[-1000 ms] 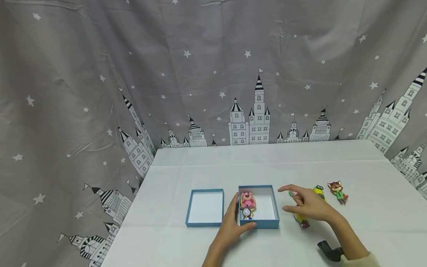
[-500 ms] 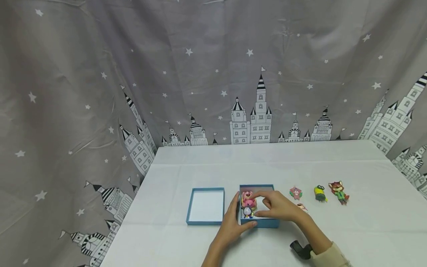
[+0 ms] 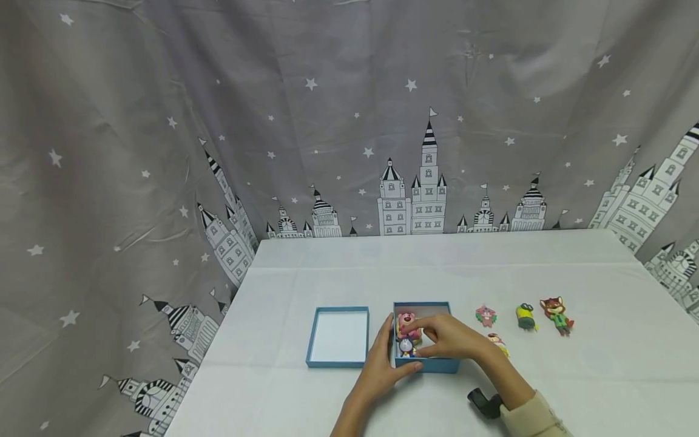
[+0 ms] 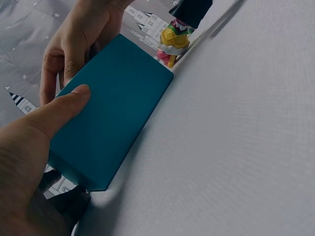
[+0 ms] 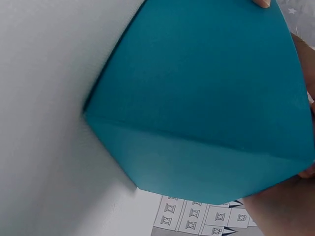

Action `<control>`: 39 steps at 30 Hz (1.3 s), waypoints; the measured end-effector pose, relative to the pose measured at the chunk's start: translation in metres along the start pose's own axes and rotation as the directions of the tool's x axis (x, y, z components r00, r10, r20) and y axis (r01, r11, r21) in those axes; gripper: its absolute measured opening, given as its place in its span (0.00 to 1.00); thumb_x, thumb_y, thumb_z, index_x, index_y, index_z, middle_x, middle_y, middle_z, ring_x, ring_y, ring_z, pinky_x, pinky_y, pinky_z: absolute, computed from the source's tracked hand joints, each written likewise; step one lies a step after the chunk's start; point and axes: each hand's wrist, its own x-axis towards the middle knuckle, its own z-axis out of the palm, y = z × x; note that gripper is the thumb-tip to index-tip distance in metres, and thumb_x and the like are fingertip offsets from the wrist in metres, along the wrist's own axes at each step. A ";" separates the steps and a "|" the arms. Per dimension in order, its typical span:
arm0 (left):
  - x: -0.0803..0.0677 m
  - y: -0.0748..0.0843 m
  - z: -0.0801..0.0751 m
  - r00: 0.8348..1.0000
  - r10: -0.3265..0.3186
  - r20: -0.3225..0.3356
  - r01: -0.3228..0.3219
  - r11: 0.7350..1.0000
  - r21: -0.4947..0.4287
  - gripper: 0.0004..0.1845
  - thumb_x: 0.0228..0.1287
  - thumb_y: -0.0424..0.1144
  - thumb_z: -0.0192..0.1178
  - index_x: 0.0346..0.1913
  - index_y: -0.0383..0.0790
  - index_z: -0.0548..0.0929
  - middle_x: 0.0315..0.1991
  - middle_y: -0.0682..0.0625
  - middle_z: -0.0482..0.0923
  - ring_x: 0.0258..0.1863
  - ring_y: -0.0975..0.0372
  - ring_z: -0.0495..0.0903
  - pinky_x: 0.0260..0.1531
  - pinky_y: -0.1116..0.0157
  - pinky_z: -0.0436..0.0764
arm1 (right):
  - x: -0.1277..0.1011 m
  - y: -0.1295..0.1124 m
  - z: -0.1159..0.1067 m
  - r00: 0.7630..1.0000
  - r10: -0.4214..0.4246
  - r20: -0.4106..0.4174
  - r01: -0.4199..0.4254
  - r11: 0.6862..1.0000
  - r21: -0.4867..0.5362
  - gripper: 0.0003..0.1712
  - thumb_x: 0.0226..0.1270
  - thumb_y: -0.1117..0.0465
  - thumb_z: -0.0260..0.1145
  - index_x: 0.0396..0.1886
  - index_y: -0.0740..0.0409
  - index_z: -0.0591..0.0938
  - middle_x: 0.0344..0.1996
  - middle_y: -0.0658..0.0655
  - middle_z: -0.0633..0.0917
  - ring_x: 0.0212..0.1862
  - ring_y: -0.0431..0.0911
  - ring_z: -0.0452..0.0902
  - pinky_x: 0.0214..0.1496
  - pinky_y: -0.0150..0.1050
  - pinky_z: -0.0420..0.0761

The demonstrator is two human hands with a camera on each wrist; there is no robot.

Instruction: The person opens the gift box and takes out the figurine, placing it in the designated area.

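Overhead, left hand grips the blue box, right hand curled inside, grasp unclear; wrist views hide contents.

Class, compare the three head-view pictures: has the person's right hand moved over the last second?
Yes. The right hand has moved left, from beside the yellow figure to over the blue box, where the left hand rests.
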 end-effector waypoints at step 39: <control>-0.001 0.001 -0.001 1.000 -0.008 0.012 0.008 1.000 0.004 0.57 0.47 0.58 0.68 0.73 0.42 0.46 0.71 0.42 0.50 0.68 0.50 0.53 0.64 0.49 0.57 | 0.002 0.000 0.003 0.999 0.043 0.010 -0.042 0.997 -0.070 0.18 0.52 0.57 0.72 0.46 0.47 0.82 0.12 0.41 0.64 0.16 0.34 0.57 0.17 0.26 0.59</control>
